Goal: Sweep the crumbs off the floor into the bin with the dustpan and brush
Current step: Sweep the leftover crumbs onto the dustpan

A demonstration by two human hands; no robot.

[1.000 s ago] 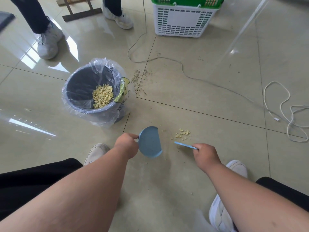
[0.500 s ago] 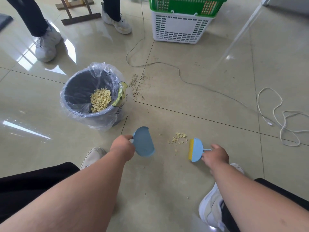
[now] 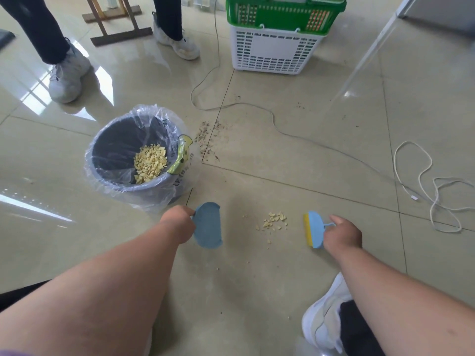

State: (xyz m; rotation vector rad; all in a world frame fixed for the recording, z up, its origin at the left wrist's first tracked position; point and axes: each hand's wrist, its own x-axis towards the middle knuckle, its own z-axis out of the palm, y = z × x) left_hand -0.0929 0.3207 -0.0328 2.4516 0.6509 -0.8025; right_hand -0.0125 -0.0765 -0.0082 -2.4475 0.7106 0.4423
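A small heap of yellow crumbs point(image 3: 273, 220) lies on the tiled floor between my hands. My left hand point(image 3: 177, 222) grips the handle of a blue dustpan point(image 3: 207, 224), which sits left of the crumbs with its mouth toward them. My right hand point(image 3: 343, 233) holds a small blue brush point(image 3: 314, 229) by its handle; the yellow bristles face the crumbs from the right, a little apart from them. A grey bin point(image 3: 140, 156) lined with a clear plastic bag stands to the upper left and holds a pile of yellow crumbs.
Fine dark dirt point(image 3: 209, 138) speckles the floor right of the bin. A grey cable point(image 3: 272, 119) and a white cord point(image 3: 426, 186) trail across the tiles. Stacked white and green baskets point(image 3: 275, 51) stand at the back. Another person's shoes point(image 3: 66, 75) are at the far left.
The brush has turned from edge-on to bristles facing the crumbs and moved right, away from them. The dustpan stays left of the heap.
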